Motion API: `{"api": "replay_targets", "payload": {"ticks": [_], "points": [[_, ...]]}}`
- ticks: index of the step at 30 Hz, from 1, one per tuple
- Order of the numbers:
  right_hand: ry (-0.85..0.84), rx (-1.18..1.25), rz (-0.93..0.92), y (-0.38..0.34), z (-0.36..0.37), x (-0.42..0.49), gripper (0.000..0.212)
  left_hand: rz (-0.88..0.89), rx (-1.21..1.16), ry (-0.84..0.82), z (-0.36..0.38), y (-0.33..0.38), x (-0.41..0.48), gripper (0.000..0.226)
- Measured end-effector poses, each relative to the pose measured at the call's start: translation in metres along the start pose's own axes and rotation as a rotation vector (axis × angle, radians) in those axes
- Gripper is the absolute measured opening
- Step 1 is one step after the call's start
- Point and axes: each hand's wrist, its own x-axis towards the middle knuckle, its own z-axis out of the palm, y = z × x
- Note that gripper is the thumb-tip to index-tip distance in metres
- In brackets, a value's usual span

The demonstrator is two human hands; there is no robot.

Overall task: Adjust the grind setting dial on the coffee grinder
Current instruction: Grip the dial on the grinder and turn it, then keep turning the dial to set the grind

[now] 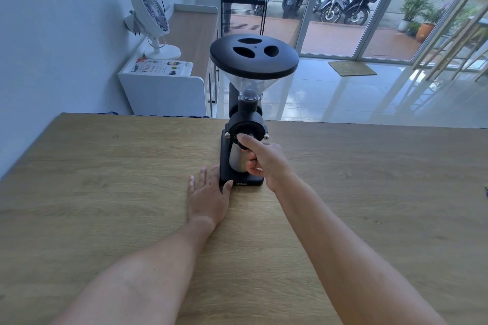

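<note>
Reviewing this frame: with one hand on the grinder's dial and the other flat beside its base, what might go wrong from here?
1. The grinder is tall with a wide hopper on top; the left hand only rests beside the base, so turning force may twist or tip it.
2. The right hand covers the lower dial, hiding part of its markings; the setting may overshoot.
3. The metal cup sits just behind the knuckles and might get knocked.

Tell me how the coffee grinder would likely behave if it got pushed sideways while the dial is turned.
The coffee grinder looks tall on a narrow base with a wide hopper on top, so it probably tips rather than slides. The left hand, flat against the base, likely steadies it. The right hand pinches the dial.
</note>
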Motion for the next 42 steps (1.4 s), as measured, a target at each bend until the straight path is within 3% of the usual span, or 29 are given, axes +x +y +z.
{"api": "replay_targets", "payload": {"ticks": [15,28,42], "points": [[-0.142,-0.028,-0.003,0.007,-0.007,0.004,0.046,-0.003,0.006,0.007,0.002,0.000,0.001,0.067],[-0.099,0.074,0.005,0.010,-0.004,0.004,0.033,-0.006,-0.002,0.007,0.000,0.001,0.000,0.066],[-0.093,0.146,0.032,0.014,-0.006,0.010,0.053,-0.002,-0.021,0.026,0.004,-0.002,0.001,0.066]]}}
